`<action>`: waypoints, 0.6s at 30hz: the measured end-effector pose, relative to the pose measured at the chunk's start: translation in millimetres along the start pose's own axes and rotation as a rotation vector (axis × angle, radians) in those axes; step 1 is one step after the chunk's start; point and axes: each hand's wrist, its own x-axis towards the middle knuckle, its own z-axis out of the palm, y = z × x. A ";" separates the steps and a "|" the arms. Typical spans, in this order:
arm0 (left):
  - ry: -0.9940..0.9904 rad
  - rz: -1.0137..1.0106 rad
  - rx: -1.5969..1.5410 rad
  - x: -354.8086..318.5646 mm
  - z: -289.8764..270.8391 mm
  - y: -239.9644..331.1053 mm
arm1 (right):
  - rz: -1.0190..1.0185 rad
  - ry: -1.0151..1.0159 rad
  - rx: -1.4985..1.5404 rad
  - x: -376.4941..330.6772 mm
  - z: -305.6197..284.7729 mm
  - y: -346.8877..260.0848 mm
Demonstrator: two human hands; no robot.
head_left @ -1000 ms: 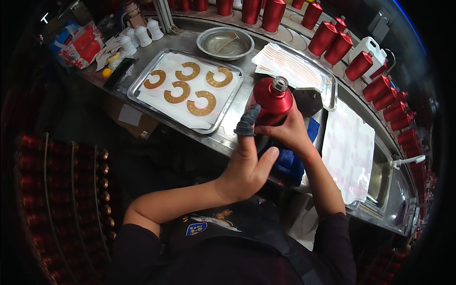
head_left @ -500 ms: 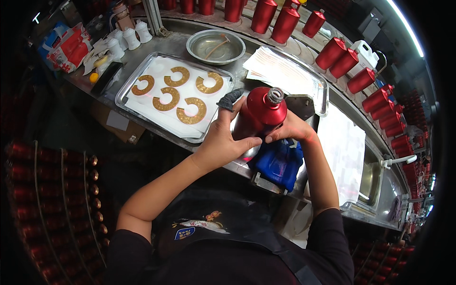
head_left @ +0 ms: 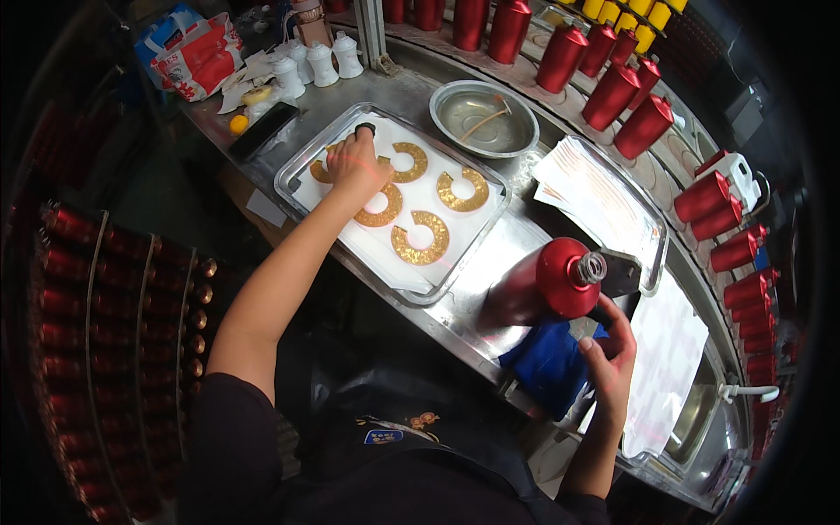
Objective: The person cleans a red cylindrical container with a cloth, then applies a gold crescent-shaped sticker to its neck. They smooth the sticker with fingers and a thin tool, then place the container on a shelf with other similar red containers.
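Note:
My left hand (head_left: 354, 166) reaches over the far left of a metal tray (head_left: 483, 234) lined with white paper. Its fingers bend down at a gold C-shaped piece (head_left: 320, 171), partly covered by the hand; whether they grip it is hidden. A dark cover sits on one finger. Several more gold C-shaped pieces (head_left: 421, 238) lie flat on the paper. To the right, a red metallic bottle (head_left: 547, 284) with a bare threaded neck stands at the counter edge. My right hand (head_left: 610, 354) is beside it, a dark-covered finger against its side, the thumb apart from it.
Behind the tray is a metal bowl (head_left: 484, 136) of liquid with a stick. Paper strips (head_left: 584, 188) fill a second tray. Blue cloth (head_left: 549, 372) lies below the bottle. Red bottles (head_left: 560, 59) line the curved conveyor; stacked red bottles (head_left: 114, 324) stand at left. A sink (head_left: 691, 420) is at right.
My left hand has let go of the red bottle and moved left over the tray. The bottle is lower and right in view, with my right hand still beside it. The view has shifted.

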 end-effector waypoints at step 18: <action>-0.221 -0.148 0.061 49.2 3.2 -33.0 | -0.447 -0.150 -0.360 -20.1 54.6 -56.3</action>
